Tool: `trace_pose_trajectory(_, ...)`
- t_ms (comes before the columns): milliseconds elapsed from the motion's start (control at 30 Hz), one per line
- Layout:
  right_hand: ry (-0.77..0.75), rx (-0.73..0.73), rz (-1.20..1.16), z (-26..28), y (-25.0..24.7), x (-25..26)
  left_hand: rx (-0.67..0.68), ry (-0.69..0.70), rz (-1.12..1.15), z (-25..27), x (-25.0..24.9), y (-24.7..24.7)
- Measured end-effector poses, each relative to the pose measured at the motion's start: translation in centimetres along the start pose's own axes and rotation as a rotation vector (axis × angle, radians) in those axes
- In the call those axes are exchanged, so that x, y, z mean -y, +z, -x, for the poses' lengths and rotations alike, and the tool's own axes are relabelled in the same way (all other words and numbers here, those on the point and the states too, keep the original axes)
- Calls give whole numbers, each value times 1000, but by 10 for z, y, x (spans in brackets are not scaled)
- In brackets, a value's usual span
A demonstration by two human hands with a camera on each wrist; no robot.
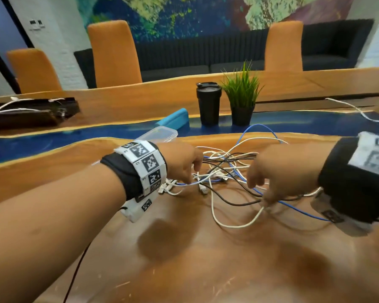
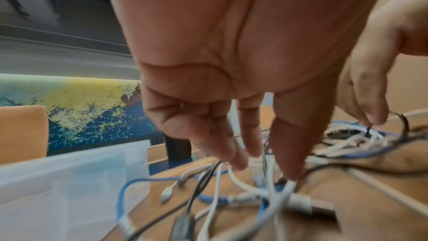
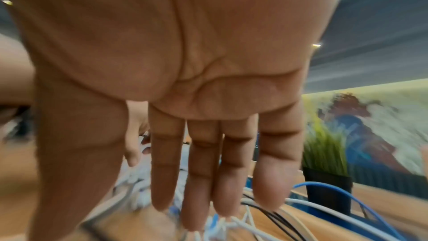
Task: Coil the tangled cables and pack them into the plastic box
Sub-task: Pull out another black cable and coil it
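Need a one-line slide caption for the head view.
Both hands, left hand and right hand, reach into tangled cables on the wooden table; plastic box waits behind.

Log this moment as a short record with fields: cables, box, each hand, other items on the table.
cables: tangled pile of white, black and blue leads, uncoiled, on the wooden table
plastic box: clear, beyond the left wrist, no cables seen inside
left hand: fingers down into the pile's left side; grip unclear
right hand: fingers extended down at the pile's right side; grip unclear
other items: black tumbler, potted plant
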State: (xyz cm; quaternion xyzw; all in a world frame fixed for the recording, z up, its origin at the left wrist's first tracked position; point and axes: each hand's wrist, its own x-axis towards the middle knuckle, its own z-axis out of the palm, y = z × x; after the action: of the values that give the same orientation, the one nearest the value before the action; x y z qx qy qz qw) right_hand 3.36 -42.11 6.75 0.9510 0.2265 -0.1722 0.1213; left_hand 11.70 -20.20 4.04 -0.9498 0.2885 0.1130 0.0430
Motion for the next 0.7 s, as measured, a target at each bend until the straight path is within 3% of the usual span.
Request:
trace_pose_trajectory(67,-9,81,181,-8,11,8,57,-51,-14,2,1,10)
trace_pose_trajectory(133,-4,52,193,-9,13,7,55,-61,-10,2,2,19)
trace_pose_trajectory(233,30,-62,108,-2,4,-2,-21,-13,1,1,5,23)
trace_pose_trajectory(300,68,-222,-1,7,-6,-15,-25,-12,51,1,9,19)
trace_pose_trajectory(400,132,-567,-323,22,-23,-37,-27,-29,124,4,16,15)
trace_pose_trajectory(500,118,-859,-954,28,-32,-48,-53,-47,186,6,22,17)
trace_pose_trajectory(567,78,-973,-1330,28,-37,-52,-49,-58,222,7,24,19)
trace_pose_trajectory(700,-26,-1103,-1597,32,-56,-61,-13,-56,236,9,24,22)
